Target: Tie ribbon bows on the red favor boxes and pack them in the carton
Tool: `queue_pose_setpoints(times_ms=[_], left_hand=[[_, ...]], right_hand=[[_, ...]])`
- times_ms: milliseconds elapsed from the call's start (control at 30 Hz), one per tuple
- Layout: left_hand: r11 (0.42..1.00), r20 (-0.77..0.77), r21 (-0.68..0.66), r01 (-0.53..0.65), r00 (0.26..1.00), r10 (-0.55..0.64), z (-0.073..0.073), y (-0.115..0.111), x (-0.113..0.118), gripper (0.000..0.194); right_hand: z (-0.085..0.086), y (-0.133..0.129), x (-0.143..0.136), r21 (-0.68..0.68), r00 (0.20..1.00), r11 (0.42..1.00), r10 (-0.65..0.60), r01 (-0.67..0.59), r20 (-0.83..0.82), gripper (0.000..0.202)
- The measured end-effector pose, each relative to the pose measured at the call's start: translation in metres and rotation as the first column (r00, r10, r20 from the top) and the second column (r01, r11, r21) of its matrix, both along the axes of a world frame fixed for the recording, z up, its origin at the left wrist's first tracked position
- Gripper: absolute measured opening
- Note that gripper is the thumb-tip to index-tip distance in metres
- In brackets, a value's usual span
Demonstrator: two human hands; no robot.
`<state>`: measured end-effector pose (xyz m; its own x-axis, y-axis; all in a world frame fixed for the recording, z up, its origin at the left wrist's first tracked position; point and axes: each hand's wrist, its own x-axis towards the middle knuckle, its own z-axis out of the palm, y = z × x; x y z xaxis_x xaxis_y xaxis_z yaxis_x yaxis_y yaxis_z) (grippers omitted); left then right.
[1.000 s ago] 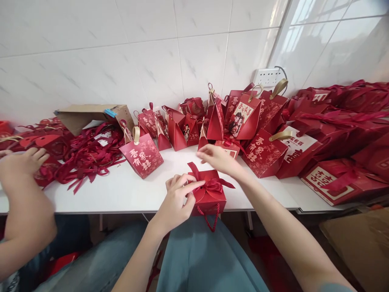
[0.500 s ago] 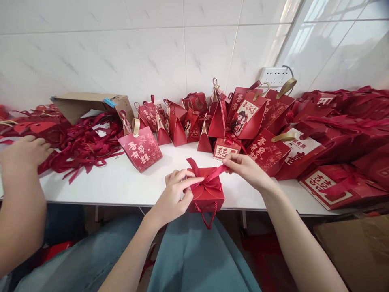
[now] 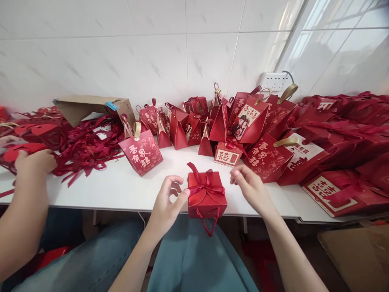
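Note:
A small red gift box [image 3: 208, 202] sits at the table's front edge before me, with a red ribbon bow [image 3: 206, 187] on its petal-folded top. A twisted red cord handle [image 3: 209, 227] hangs down its near side. At the box's left is my left hand [image 3: 170, 198], fingers loosely curled and apart from the thumb, whose tip is close to the ribbon; whether it touches I cannot tell. My right hand [image 3: 251, 186] hovers to the right of the box, clear of it, with nothing in its half-bent fingers.
Several red gift boxes with loop handles [image 3: 142, 152] stand behind on the white table [image 3: 100, 194]. Loose ribbons [image 3: 94, 146] lie piled by a cardboard box [image 3: 91, 107]. On the left, a co-worker's hand [image 3: 36, 162] is at a red box. More boxes [image 3: 340, 190] crowd the right.
My right hand has let go of the ribbon end and drawn back to the right. My left hand has lifted off the bow to the left. The co-worker's hands now have a red box.

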<state>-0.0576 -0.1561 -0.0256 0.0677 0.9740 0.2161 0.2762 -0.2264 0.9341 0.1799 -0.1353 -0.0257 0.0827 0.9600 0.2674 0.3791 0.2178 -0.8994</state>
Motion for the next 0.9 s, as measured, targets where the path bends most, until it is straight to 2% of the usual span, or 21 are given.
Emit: queue_pose_setpoints(times_ms=[67, 167, 333, 400, 533, 600, 733, 900], left_hand=[[0.999, -0.097, 0.006, 0.044, 0.994, -0.043, 0.004, 0.002, 0.001, 0.016], [0.993, -0.190, 0.040, 0.108, 0.977, -0.099, 0.007, 0.007, 0.002, 0.016], [0.987, -0.130, 0.074, 0.140, 0.983, -0.130, 0.006, 0.010, 0.002, 0.020], [0.989, -0.086, 0.062, 0.135, 0.988, -0.130, 0.007, 0.010, 0.002, 0.019], [0.990, -0.048, 0.032, 0.136, 0.990, -0.134, 0.011, 0.009, 0.004, 0.020], [0.989, -0.035, 0.003, 0.148, 0.988, -0.148, 0.012, 0.010, 0.004, 0.022], [0.978, 0.057, -0.077, 0.192, 0.981, -0.188, 0.010, 0.012, 0.004, 0.027], [0.948, 0.303, -0.161, 0.274, 0.928, -0.217, 0.004, 0.014, 0.003, 0.026]], right_hand=[[0.003, -0.020, -0.008, -0.009, 0.994, 0.996, 0.088, -0.088, 0.063, 0.032], [0.008, -0.030, -0.021, -0.042, 0.979, 0.990, 0.140, -0.136, 0.148, 0.030], [0.012, -0.026, -0.026, -0.073, 0.982, 0.983, 0.172, -0.167, 0.078, 0.032], [0.014, -0.026, -0.026, -0.108, 0.987, 0.984, 0.150, -0.143, 0.064, 0.039], [0.015, -0.031, -0.030, -0.208, 0.986, 0.978, 0.069, -0.037, 0.151, 0.049], [0.015, -0.033, -0.033, -0.239, 0.984, 0.971, 0.067, -0.026, 0.166, 0.051], [0.016, -0.032, -0.034, -0.206, 0.993, 0.973, 0.116, -0.107, 0.032, 0.047], [0.011, -0.026, -0.030, -0.184, 0.949, 0.953, 0.190, -0.239, -0.250, 0.050]])
